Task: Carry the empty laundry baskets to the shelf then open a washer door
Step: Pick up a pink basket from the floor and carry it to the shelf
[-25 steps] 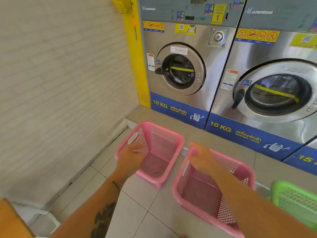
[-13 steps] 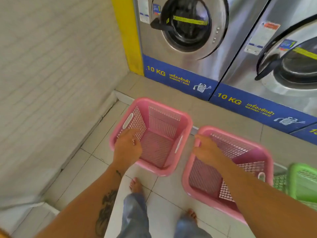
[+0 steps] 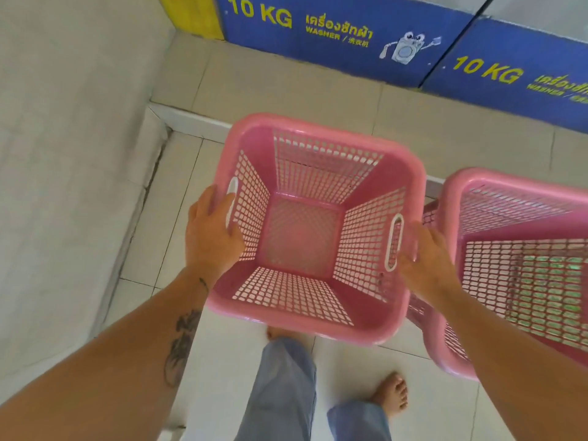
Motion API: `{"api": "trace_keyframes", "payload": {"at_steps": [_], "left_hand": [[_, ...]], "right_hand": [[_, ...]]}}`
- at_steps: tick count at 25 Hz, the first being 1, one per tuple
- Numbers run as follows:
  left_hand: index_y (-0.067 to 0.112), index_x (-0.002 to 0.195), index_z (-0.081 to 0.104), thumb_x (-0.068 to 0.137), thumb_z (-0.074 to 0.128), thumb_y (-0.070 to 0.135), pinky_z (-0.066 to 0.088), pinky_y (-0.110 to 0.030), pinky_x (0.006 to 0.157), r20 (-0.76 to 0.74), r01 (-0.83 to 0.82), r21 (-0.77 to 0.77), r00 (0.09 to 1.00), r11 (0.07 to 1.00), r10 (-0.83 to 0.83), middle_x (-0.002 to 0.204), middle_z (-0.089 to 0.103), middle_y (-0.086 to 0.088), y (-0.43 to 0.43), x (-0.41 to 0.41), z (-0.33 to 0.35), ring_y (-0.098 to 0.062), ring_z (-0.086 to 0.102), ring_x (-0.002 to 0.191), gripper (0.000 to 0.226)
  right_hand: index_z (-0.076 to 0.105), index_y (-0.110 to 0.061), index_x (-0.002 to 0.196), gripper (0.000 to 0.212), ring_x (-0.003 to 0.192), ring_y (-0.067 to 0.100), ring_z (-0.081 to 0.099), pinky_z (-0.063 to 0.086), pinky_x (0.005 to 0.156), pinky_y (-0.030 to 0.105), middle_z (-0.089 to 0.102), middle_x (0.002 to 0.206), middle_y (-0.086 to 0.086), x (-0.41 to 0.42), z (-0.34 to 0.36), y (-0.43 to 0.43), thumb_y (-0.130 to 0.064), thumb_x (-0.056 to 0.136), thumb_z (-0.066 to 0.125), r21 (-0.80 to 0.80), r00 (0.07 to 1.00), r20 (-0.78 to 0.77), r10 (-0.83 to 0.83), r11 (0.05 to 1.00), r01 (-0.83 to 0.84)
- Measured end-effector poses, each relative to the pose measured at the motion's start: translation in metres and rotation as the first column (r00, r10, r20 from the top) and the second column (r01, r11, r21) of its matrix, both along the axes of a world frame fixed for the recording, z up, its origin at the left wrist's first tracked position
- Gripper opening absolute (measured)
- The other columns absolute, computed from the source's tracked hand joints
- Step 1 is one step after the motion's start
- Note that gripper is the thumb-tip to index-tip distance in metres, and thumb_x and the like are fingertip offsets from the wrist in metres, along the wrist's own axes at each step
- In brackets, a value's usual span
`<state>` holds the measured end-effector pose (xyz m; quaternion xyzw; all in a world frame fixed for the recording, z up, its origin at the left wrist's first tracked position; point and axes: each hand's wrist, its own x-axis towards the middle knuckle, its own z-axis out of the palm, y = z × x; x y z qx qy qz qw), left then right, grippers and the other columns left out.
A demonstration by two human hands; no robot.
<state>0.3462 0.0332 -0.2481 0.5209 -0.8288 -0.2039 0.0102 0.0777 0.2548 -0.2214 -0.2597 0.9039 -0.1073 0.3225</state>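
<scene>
An empty pink mesh laundry basket (image 3: 318, 132) is in front of me, raised off the tiled floor and overlapping a second pink basket (image 3: 509, 218) at the right edge. My left hand (image 3: 211, 230) grips its left rim by the white handle slot, thumb inside. My right hand (image 3: 429, 262), blurred, presses against the outside of its right wall beside the other handle slot, between the two baskets. No washer door is in view.
Blue "10 KG" base panels of two washers (image 3: 334, 33) stand on a raised step (image 3: 286, 84) ahead. A pale wall (image 3: 63, 154) closes the left side. Something green (image 3: 547, 281) shows through the second basket's mesh. My bare feet (image 3: 391, 396) stand on the tiles below.
My right hand left the second basket and came onto the right side of the left one. That basket rose toward me. The view tipped down, so the washer doors dropped out of sight.
</scene>
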Motion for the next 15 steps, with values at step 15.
{"api": "trace_keyframes", "payload": {"at_steps": [15], "left_hand": [[0.018, 0.127, 0.061, 0.080, 0.056, 0.002, 0.052, -0.025, 0.060, -0.146, -0.280, -0.002, 0.950, 0.960, 0.277, 0.114, 0.060, -0.005, 0.028, 0.041, 0.101, -0.022, 0.059, 0.088, 0.050]], "right_hand": [[0.021, -0.039, 0.146, 0.083, 0.111, 0.029, 0.056, 0.058, 0.082, 0.047, 0.033, 0.138, 0.001, 0.008, 0.090, 0.002, -0.008, 0.077, 0.057, -0.173, 0.986, -0.062, 0.152, 0.972, -0.160]]}}
